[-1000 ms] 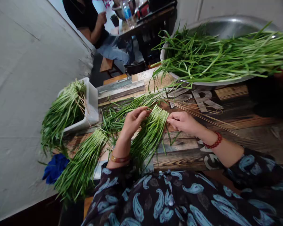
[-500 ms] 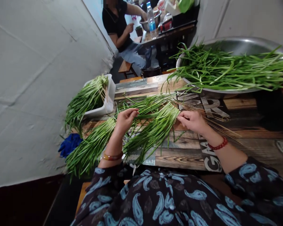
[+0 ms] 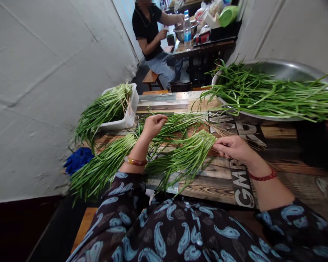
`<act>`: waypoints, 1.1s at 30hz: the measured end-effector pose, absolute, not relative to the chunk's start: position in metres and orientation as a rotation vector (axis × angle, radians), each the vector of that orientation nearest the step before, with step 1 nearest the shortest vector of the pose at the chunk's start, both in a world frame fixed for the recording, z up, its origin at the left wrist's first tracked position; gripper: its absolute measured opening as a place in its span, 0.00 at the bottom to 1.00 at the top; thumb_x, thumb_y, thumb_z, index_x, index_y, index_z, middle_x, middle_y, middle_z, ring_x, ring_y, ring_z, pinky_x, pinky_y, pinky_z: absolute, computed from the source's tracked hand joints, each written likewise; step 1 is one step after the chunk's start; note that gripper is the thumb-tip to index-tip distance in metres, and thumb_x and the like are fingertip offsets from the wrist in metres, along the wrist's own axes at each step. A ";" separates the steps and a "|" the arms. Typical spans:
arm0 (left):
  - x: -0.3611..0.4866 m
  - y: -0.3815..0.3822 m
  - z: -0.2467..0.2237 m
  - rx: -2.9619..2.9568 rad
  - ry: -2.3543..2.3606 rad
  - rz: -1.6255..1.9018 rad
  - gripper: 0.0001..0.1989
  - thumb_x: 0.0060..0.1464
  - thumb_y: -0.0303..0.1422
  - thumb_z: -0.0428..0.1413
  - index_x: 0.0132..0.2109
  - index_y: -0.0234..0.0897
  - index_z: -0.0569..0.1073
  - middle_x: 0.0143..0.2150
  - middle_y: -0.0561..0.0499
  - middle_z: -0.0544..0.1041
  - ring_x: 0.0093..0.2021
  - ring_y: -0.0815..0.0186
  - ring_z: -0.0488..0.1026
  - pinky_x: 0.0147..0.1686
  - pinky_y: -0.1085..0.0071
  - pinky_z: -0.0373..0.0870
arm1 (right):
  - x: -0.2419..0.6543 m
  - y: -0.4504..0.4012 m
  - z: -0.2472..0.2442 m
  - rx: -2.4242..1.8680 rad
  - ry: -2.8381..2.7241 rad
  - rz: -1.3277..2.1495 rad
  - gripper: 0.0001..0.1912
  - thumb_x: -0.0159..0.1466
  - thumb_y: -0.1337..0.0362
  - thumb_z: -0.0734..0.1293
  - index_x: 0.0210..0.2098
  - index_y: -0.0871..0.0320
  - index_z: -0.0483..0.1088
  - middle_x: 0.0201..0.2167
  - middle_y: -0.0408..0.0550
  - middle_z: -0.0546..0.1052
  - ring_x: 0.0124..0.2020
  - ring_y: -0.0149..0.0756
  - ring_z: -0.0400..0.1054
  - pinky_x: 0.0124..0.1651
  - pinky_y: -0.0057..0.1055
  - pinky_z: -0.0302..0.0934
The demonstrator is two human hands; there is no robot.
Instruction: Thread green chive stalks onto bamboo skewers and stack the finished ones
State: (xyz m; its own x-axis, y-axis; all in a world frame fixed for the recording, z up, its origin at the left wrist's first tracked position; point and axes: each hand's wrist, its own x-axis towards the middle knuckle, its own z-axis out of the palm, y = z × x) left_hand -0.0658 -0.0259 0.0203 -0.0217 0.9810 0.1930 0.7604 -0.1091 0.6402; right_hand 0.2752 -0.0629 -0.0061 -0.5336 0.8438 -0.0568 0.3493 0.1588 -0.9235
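Observation:
My right hand [image 3: 233, 148] pinches the pale stem end of a bunch of garlic chives [image 3: 192, 151], whose leaves arch down to the left over the table. Any stick through the stems is not visible. Fingertips pressed together, my left hand [image 3: 154, 126] hovers above loose garlic chives [image 3: 177, 125]; I cannot make out anything in that pinch. Left of it, another chive bunch [image 3: 109, 160] hangs over the table edge. Thin wooden skewers [image 3: 224, 130] lie beyond my right hand, partly hidden by it.
A white plastic bin [image 3: 131, 115] holds chive bunches on skewers. At the right, a big metal basin [image 3: 295, 69] is heaped with loose chives. A blue cloth [image 3: 78, 160] lies by the left wall. Behind, a co-worker [image 3: 155, 36] sits at another table near a water bottle [image 3: 187, 32].
The view has shifted slightly. My left hand has lifted a little away from the table. My right hand keeps its pinch at the bunch's stem end.

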 end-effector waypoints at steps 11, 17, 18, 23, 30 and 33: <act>-0.072 0.007 -0.013 2.328 1.937 0.439 0.07 0.50 0.27 0.56 0.31 0.36 0.79 0.42 0.42 0.78 0.46 0.55 0.72 0.52 0.56 0.67 | 0.272 -0.060 -0.005 -1.157 -1.948 1.385 0.15 0.61 0.55 0.66 0.25 0.59 0.72 0.14 0.41 0.71 0.12 0.25 0.59 0.17 0.23 0.53; -0.051 -0.006 0.014 1.758 1.502 1.039 0.07 0.53 0.34 0.57 0.33 0.35 0.72 0.33 0.48 0.78 0.35 0.66 0.75 0.39 0.68 0.72 | 0.269 -0.062 -0.010 -1.160 -1.927 1.302 0.14 0.63 0.56 0.64 0.28 0.60 0.74 0.15 0.41 0.72 0.13 0.25 0.59 0.17 0.23 0.52; -0.041 -0.012 0.021 1.611 1.377 1.061 0.08 0.53 0.36 0.57 0.34 0.35 0.72 0.31 0.50 0.77 0.31 0.67 0.74 0.36 0.69 0.72 | 0.268 -0.063 -0.009 -1.154 -1.933 1.261 0.14 0.63 0.57 0.64 0.28 0.59 0.74 0.15 0.41 0.72 0.13 0.25 0.59 0.17 0.23 0.52; 0.010 -0.038 0.036 1.258 1.130 0.996 0.12 0.50 0.37 0.62 0.36 0.32 0.75 0.26 0.53 0.76 0.23 0.73 0.70 0.25 0.76 0.68 | 0.261 -0.070 -0.001 -1.160 -1.949 1.111 0.13 0.64 0.60 0.63 0.27 0.59 0.73 0.14 0.40 0.71 0.14 0.26 0.60 0.18 0.23 0.53; 0.030 -0.039 0.027 1.097 1.127 1.105 0.10 0.44 0.35 0.66 0.31 0.33 0.76 0.24 0.52 0.76 0.22 0.74 0.69 0.23 0.77 0.67 | 0.258 -0.077 0.002 -1.167 -1.951 1.021 0.12 0.66 0.61 0.62 0.35 0.59 0.75 0.15 0.40 0.71 0.16 0.27 0.63 0.22 0.24 0.56; 0.029 -0.039 0.027 1.080 1.116 1.122 0.10 0.43 0.33 0.66 0.33 0.33 0.78 0.27 0.52 0.77 0.24 0.73 0.72 0.25 0.76 0.68 | 0.257 -0.078 0.002 -1.191 -1.945 0.988 0.11 0.65 0.62 0.62 0.36 0.59 0.76 0.16 0.41 0.72 0.17 0.28 0.64 0.22 0.25 0.56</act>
